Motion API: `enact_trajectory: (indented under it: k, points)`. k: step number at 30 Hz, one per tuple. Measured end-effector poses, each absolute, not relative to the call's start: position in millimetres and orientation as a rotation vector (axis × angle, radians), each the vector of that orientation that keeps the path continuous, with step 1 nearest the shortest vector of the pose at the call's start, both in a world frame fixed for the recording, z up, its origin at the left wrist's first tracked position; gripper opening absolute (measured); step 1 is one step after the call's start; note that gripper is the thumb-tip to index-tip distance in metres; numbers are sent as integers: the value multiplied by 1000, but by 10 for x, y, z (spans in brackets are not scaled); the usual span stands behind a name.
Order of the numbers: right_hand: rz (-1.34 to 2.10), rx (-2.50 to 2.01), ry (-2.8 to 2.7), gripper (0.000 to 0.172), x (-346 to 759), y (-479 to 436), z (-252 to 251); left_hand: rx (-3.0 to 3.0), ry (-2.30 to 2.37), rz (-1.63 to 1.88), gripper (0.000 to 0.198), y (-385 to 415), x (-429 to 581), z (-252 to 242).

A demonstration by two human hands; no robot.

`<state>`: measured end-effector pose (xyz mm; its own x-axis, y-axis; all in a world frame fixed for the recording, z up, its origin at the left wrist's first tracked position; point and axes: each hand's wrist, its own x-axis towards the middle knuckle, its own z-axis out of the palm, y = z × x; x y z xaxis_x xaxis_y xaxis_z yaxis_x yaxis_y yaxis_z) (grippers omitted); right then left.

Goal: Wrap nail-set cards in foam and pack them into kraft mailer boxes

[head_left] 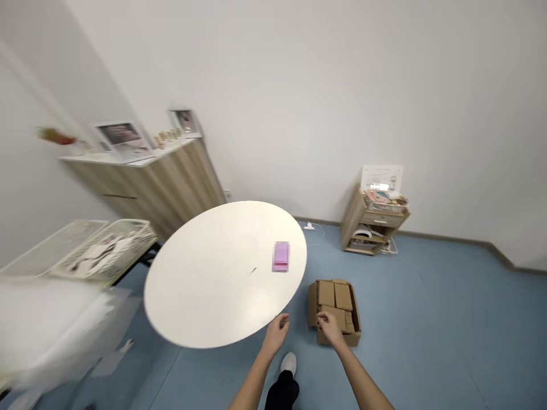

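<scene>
My left hand [277,330] hovers at the near edge of a round white table [205,296], fingers curled in. My right hand [328,326] is held over an open cardboard box [335,310] on the floor, fingers also curled; whether either hand holds anything is too small to make out. A small pink box [281,256] lies on the table's right side, with a tiny dark object [253,270] to its left. My leg and white shoe [289,362] show below the hands.
A wooden sideboard [162,176] with pictures stands at the back left wall. White wire baskets [102,250] sit at left. A small wooden shelf unit [376,222] with papers stands against the back wall. Blue floor extends to the right.
</scene>
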<state>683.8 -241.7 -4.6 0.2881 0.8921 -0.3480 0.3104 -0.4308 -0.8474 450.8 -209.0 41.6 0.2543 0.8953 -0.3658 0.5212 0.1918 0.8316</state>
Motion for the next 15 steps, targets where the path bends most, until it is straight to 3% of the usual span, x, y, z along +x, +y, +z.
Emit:
enact_trajectory:
  k: [8, 15]
  points:
    - [1206, -1611, -1516, 28, 5549, -2121, 534, 1372, 1929, 894, 31, -2600, 2780, 828]
    - [1381, -1420, -1624, 27, 4051, -1751, 656, 1202, 2037, 1031, 32, -2847, 1215, 943]
